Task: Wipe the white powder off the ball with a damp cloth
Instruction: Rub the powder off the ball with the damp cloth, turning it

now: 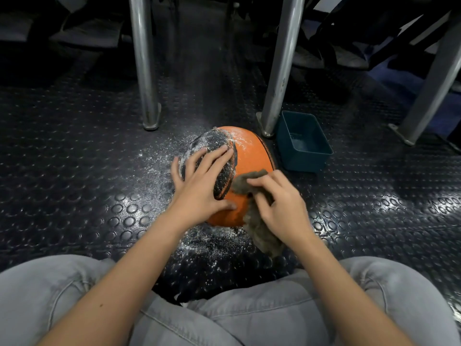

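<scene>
An orange and black ball [252,156] lies on the dark studded floor in front of my knees. White powder dusts its black panel and its far orange top. My left hand [199,183] lies spread on the black panel, fingers straight, steadying the ball. My right hand [277,203] grips a brown-grey cloth [249,182] and presses it against the ball's near right side. The cloth's loose end hangs down to the floor under my wrist.
A dark teal plastic tub [303,143] stands just right of the ball, next to a metal table leg [279,78]. Another metal leg [144,71] rises behind the ball on the left. Spilled powder [212,240] covers the floor around the ball.
</scene>
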